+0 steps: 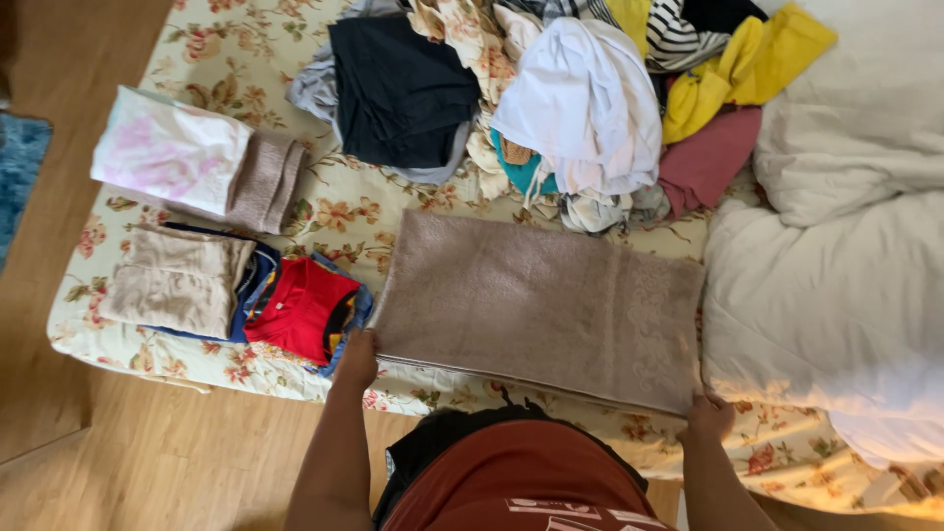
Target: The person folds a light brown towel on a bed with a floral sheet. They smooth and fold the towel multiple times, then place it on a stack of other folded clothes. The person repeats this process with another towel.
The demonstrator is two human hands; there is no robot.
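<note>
Centrally, folded taupe towel (pixel 536 305) on floral bed (pixel 226 59), left hand (pixel 358 360) and right hand (pixel 708 415) fingers gripping its near corners, folded red shirt (pixel 303 307) just left of towel.

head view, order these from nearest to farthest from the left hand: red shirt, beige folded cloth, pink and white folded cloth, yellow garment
1. red shirt, just left of the left hand
2. beige folded cloth, further left on the bed
3. pink and white folded cloth, up at the far left
4. yellow garment, in the pile at top right
</note>
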